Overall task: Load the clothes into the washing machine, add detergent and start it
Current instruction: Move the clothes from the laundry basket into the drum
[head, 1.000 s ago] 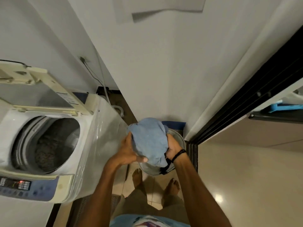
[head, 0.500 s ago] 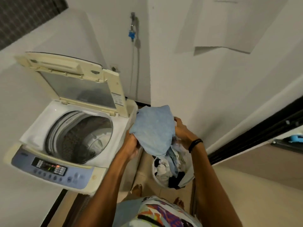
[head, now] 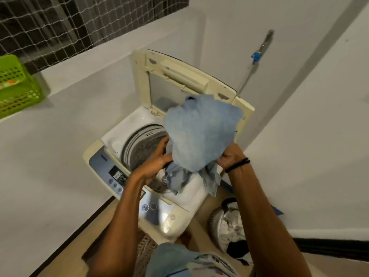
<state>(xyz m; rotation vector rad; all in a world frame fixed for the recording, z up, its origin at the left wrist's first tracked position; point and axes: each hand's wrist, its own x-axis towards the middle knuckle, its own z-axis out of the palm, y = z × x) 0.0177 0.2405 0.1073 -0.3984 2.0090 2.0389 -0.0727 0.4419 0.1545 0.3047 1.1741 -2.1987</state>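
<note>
A bundle of light blue clothes (head: 199, 132) hangs over the open drum (head: 139, 148) of the top-loading washing machine (head: 175, 204). My left hand (head: 155, 162) grips the bundle's lower left side. My right hand (head: 229, 156), with a black band on the wrist, grips its lower right side. The machine's lid (head: 175, 84) stands raised behind the clothes. Its control panel (head: 111, 172) runs along the front edge, partly hidden by my left arm. The bundle covers the right half of the drum.
A laundry basket (head: 225, 228) with more clothes stands on the floor right of the machine. A green plastic basket (head: 16, 86) sits on a ledge at the left. A tap with a blue valve (head: 256, 54) is on the wall behind. White walls close in on both sides.
Both hands have carried the blue bundle up from the floor basket and leftward until it hangs over the drum. The view has swung left toward the machine.
</note>
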